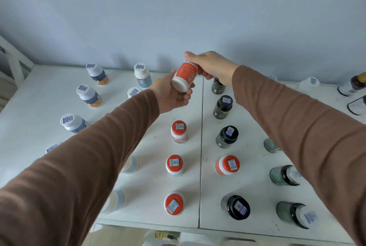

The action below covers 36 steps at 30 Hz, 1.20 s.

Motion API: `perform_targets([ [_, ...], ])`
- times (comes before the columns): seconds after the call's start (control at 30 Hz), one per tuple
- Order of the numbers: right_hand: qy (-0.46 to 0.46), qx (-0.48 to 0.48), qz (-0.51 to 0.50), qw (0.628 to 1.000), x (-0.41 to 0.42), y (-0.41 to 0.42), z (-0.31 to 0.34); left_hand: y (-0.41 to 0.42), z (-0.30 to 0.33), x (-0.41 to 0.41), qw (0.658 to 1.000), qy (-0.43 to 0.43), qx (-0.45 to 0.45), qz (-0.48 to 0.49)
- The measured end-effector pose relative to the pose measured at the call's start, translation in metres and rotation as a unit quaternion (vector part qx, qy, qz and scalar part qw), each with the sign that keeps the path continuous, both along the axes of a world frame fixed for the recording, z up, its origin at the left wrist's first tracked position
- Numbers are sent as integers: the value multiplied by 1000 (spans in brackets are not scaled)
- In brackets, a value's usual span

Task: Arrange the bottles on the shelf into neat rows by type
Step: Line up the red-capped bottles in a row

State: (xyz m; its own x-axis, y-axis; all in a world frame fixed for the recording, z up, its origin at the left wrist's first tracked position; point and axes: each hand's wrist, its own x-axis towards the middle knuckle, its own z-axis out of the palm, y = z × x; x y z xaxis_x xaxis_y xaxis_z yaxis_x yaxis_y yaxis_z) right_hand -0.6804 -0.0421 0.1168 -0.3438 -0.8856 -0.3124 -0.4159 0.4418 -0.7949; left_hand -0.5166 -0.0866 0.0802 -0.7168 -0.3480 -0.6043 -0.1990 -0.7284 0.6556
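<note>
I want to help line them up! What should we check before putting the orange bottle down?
1. Orange bottle held by both hands, left hand and right hand: ok.
2. Bottle upright: not ok, tilted with its white base toward the camera.
3. Bare shelf behind the red-capped row: ok.
4. All red caps in one column: not ok, one stray red-capped bottle sits among the dark bottles.
5. Bottle's cap tight: cannot tell, hidden by the right hand.

A plain pale blue wall (pixel 178 8) rises behind the white shelf (pixel 247 196).
</note>
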Motion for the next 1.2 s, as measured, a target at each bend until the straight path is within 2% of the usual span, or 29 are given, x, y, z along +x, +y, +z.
perform_targets([
  [0.1,8,-9,20,1000,7,15,1,7,-3,8,999,-8,-37,-6],
  [0.17,21,-36,43,998,12,24,0,11,-8,14,995,-22,-97,-2],
  [0.33,134,-88,106,981,23,39,-10,15,-23,28,961,-53,-269,-44],
  [0.4,169,-85,121,974,32,42,-19,12,-24,33,929,-113,-348,-58],
  [0.53,260,-56,152,952,49,39,-43,6,-24,43,828,-250,-492,-99],
  [0.67,307,-21,161,938,59,34,-59,8,-27,54,797,-287,-516,-129],
  [0.8,293,-12,151,944,66,33,-61,15,-27,62,788,-289,-525,-138],
  [0.93,280,-12,142,949,66,52,-44,31,-21,74,765,-281,-562,-143],
  [1.13,263,-68,76,959,64,105,-5,62,13,89,691,-247,-664,-146],
  [1.2,275,-81,46,957,82,181,2,124,19,102,666,-201,-695,-179],
])
